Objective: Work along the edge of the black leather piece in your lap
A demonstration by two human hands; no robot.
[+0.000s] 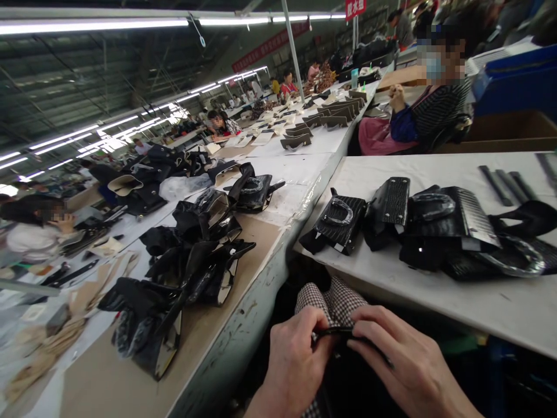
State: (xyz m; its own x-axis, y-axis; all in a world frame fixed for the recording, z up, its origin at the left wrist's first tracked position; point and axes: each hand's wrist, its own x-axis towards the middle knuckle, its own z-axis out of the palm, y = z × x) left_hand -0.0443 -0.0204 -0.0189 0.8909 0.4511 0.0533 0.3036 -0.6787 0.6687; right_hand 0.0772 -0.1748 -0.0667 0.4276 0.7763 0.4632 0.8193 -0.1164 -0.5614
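Observation:
My left hand [296,357] and my right hand [400,354] meet low in the view, over my lap. Both pinch the top edge of a black leather piece [343,371] held between them. Its thin upper rim shows between my thumbs; the rest hangs down dark and partly hidden. Checked fabric [335,299] lies just behind my fingers. On the white table [435,296] straight ahead rest several black bag flaps with curved handles [342,223], about an arm's length away.
A long workbench [243,261] to my left carries heaps of glossy black bag parts [195,255]. More stacked pieces [304,136] run along it into the distance. A seated person in a striped top [430,110] works beyond my table. Other workers sit at left and far back.

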